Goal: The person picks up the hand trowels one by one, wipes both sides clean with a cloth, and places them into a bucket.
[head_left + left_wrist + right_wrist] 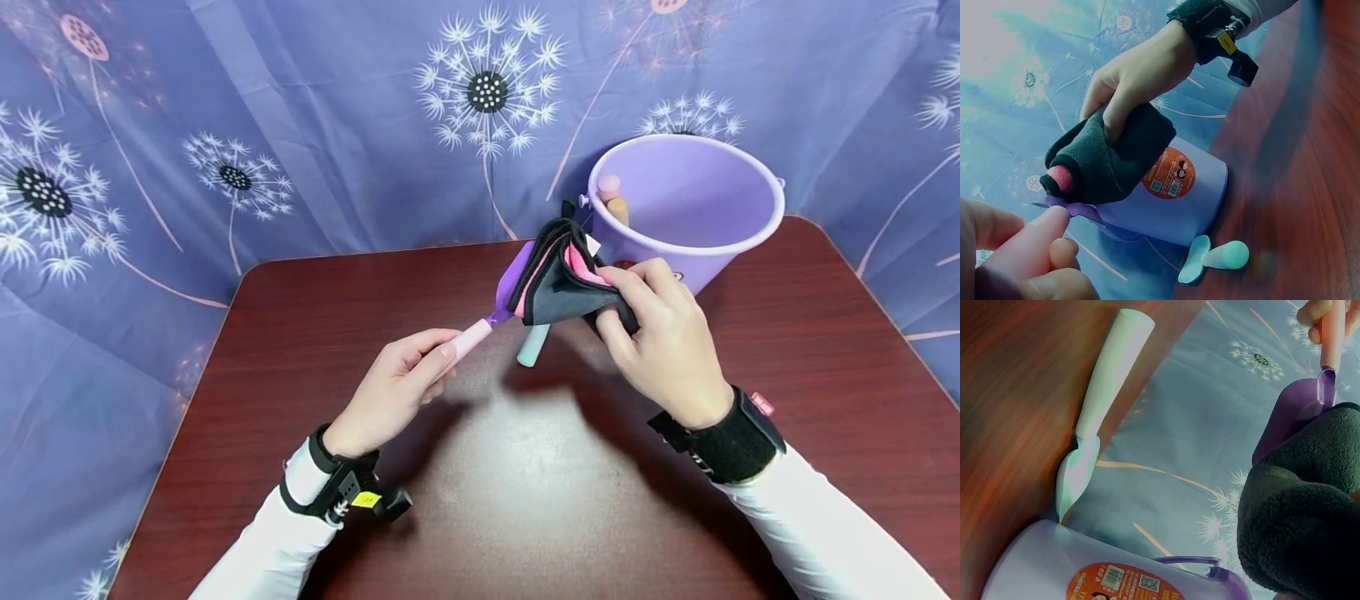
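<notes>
Your left hand [393, 385] pinches the pink handle of a purple toy shovel [491, 312], fingers curled round the grip, holding it above the dark red table [525, 500] with the blade pointing toward one o'clock. Your right hand [660, 337] grips a black cloth with a pink lining [558, 279], thumb and fingers clamped round its folds, and the cloth is wrapped over the shovel's blade, touching it. From your left hand, the cloth sits at about two o'clock.

A mint-green toy shovel [534, 346] lies on the table just under the cloth, at roughly six o'clock from it, its blade end toward the bucket. The purple bucket [750, 242] stands at the table's far edge, at about two o'clock from your right hand; two rounded handle ends, one pink and one tan [613, 198], show inside against its left wall. An orange round label [1171, 177] is stuck on the bucket's side.
</notes>
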A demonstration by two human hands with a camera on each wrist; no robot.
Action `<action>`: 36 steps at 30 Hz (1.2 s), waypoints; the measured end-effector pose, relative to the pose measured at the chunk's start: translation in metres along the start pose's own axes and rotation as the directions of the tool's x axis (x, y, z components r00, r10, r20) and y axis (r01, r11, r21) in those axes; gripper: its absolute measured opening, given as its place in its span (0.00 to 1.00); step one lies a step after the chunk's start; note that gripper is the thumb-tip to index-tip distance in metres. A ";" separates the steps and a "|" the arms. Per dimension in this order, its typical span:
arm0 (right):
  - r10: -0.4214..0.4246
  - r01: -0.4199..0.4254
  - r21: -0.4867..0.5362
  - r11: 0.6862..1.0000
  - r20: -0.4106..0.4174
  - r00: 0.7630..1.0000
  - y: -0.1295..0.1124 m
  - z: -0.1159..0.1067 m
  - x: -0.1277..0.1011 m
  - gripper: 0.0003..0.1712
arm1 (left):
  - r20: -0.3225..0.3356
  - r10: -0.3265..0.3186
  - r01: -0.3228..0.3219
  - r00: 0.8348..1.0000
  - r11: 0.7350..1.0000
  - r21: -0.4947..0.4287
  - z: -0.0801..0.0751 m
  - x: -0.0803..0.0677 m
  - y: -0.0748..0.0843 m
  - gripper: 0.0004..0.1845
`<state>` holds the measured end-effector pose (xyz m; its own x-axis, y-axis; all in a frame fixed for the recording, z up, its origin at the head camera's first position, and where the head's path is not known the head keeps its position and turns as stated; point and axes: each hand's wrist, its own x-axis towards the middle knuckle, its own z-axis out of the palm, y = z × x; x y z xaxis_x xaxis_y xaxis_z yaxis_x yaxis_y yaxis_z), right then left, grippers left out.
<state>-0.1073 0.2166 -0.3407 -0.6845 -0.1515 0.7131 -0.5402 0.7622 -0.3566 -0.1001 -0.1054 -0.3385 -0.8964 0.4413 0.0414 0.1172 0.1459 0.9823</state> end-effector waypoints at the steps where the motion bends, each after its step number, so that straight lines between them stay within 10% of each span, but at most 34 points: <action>1: -0.007 0.007 0.003 1.000 0.005 1.000 0.000 0.000 0.000 0.22 | -0.001 -0.004 0.004 1.000 1.000 0.006 0.000 0.000 0.000 0.13; 36: -0.372 0.372 -0.018 0.928 -0.006 0.928 -0.015 0.007 0.004 0.24 | 0.041 -0.063 0.068 0.997 0.988 -0.137 -0.001 0.002 0.000 0.13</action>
<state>-0.1061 0.2002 -0.3368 -0.4313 -0.4202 0.7984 -0.7468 0.6627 -0.0547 -0.1020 -0.1056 -0.3383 -0.8838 0.4670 -0.0282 -0.0039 0.0528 0.9986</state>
